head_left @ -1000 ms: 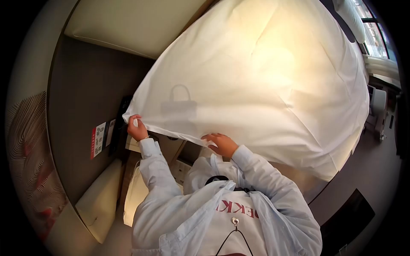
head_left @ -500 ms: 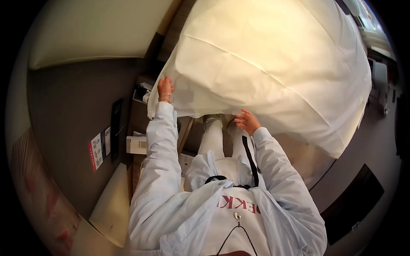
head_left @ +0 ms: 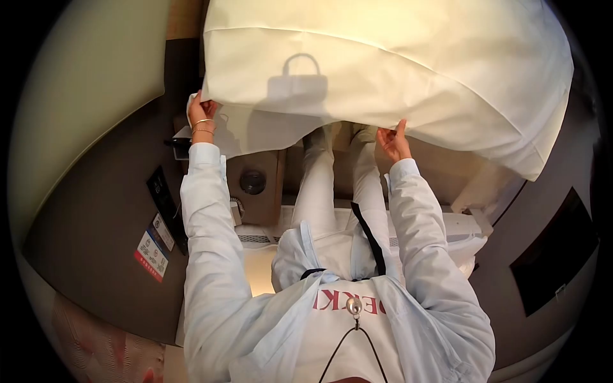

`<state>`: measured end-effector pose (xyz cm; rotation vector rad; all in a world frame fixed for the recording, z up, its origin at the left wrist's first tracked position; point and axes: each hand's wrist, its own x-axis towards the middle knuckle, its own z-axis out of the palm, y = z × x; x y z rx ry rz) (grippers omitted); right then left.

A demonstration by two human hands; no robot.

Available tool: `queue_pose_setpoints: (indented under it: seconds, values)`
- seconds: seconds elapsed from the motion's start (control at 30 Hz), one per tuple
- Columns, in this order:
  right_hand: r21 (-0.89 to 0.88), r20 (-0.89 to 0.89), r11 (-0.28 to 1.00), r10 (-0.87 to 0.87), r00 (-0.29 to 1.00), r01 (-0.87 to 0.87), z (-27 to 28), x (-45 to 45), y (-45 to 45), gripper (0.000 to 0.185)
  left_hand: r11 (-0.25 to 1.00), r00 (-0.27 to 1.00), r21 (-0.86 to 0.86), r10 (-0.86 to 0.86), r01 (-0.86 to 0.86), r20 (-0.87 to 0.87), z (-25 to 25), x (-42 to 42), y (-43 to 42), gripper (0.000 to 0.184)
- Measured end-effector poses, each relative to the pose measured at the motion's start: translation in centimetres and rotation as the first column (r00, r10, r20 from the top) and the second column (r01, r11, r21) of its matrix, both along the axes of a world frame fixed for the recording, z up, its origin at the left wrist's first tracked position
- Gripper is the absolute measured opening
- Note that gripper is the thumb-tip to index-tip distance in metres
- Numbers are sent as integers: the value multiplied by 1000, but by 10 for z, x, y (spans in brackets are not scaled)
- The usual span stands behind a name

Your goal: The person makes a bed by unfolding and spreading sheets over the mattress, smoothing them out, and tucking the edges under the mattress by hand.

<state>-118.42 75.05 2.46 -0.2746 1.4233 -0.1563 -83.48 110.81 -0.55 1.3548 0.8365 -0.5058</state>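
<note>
A large white bed sheet (head_left: 396,76) spreads across the top of the head view, its near edge raised above my legs. My left hand (head_left: 203,115), with thin bracelets at the wrist, is closed on the sheet near its left corner, beside the padded headboard. Further right, my right hand (head_left: 394,142) pinches the near edge between thumb and fingers. Between my hands that edge sags, and a dark shadow falls on the cloth. The bed under the sheet is mostly hidden.
A brown bedside table (head_left: 262,163) with a dark round object (head_left: 253,182) stands left of my legs. The cream headboard (head_left: 96,76) and a dark panel with a printed card (head_left: 153,249) are at left. A black screen-like rectangle (head_left: 555,252) is at right. Behind me runs a white ledge (head_left: 453,223).
My right hand, open with fingers apart before, has moved up and taken the sheet's near edge. My left hand still grips the sheet. The view has shifted, showing more of the bedside table.
</note>
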Motion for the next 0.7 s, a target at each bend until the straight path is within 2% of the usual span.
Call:
queue_pose_setpoints:
  seconds: [0.07,0.1,0.13,0.17,0.23,0.3,0.33,0.4,0.43,0.5,0.57,0.6,0.63,0.7]
  values:
    - [-212,-136,969,103,985,-130,-8,-13,-5,42,999,998,45,20,-23,59,4,-1,-2,12]
    - [-209,-139,970,94,986,-122,-5,-15,-7,42,999,988,11,28,-30,149,12,-6,-3,12]
    - [-249,-179,949,150,972,-192,-3,-15,-11,39,999,970,-24,40,-36,241,21,-9,-4,13]
    - [-288,-217,921,205,954,-263,0,-14,-14,35,999,969,-25,36,-31,245,27,-9,-4,13]
    - [-306,-229,918,186,956,-252,7,-11,-16,33,988,923,-151,70,-13,379,44,-11,-6,15]
    - [-364,-306,850,277,911,-381,0,-19,-18,32,985,909,-169,102,-36,404,62,-9,-7,15]
    - [-364,-304,851,276,912,-379,3,-21,-15,32,979,877,-199,140,-52,459,73,-10,-6,15]
    - [-447,-423,706,374,825,-549,11,-26,-5,32,967,827,-234,215,-104,519,102,-18,-8,17]
    - [-476,-421,695,359,833,-540,19,-27,2,33,968,815,-233,204,-87,543,110,-23,-1,16]
    - [-487,-326,780,255,910,-393,42,-30,11,33,965,791,-201,253,-167,557,124,-37,2,16]
    - [-493,-342,766,266,901,-413,62,-32,15,32,964,785,-211,254,-160,565,122,-44,19,17]
    - [-499,-358,750,277,892,-433,72,-34,17,32,960,781,-112,274,-256,561,145,-47,-3,33]
    - [-502,-360,750,271,893,-431,82,-36,21,32,954,775,-196,300,-228,556,149,-50,1,35]
    - [-491,-278,814,190,942,-309,100,-40,23,29,930,759,-225,367,-290,538,156,-60,-1,36]
